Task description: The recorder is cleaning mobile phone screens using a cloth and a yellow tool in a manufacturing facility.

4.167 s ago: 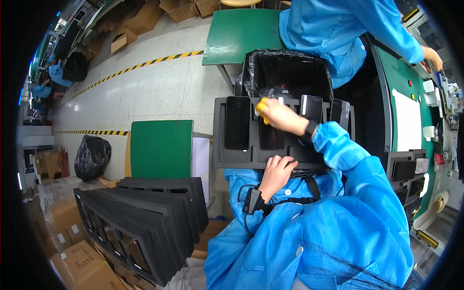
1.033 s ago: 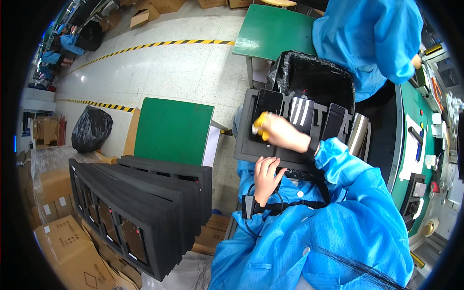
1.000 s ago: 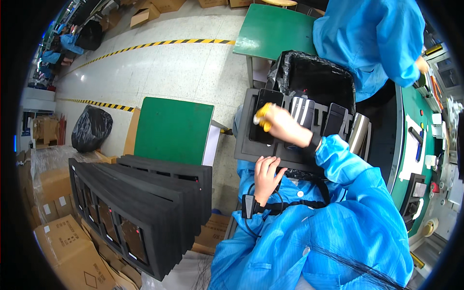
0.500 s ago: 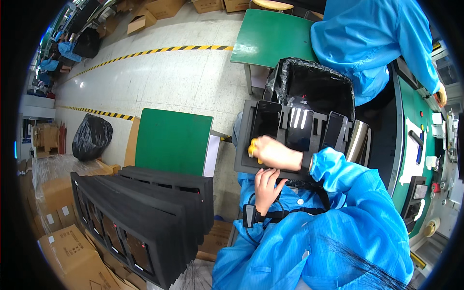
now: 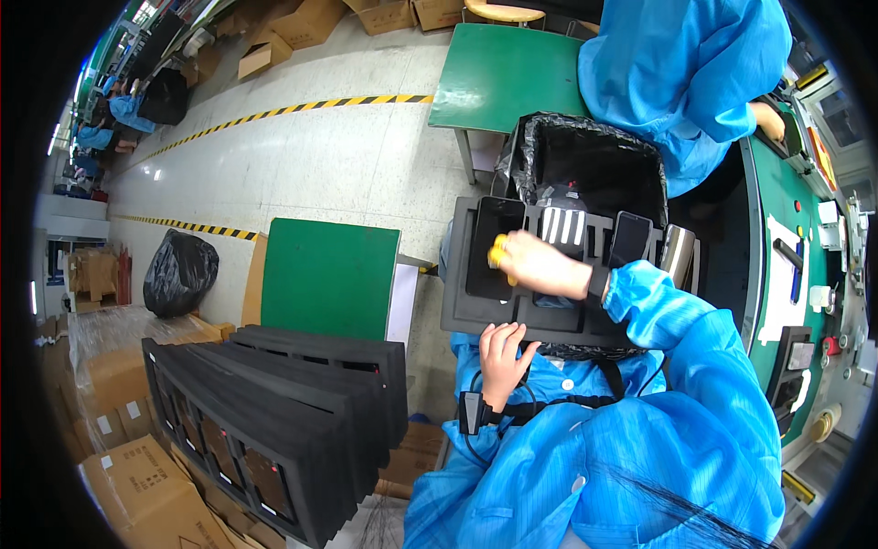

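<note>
stack of black foam trays (image 5: 274, 412) standing at lower left, green table (image 5: 331, 274) beside it, left hand (image 5: 505, 355) gripping the near edge of a black foam tray (image 5: 512, 316) held at the chest, right hand (image 5: 540, 265) on the tray, fingers pinching a small yellow object (image 5: 498, 252), dark phone (image 5: 629, 240) slotted upright further right

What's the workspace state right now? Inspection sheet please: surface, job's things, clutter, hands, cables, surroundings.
Surface: black foam tray held at the person's lap, over pale floor.
Job's things: dark flat phone-like devices in the tray's slots; small yellow object at the right hand.
Clutter: stack of black foam trays, cardboard boxes, black lined bin.
Hands: left hand grips the tray's near edge; right hand rests on the tray, fingers around the yellow object.
Cables: black cord with a small box at the chest.
Surroundings: green tables, filled black bag, co-worker's sleeve.
</note>
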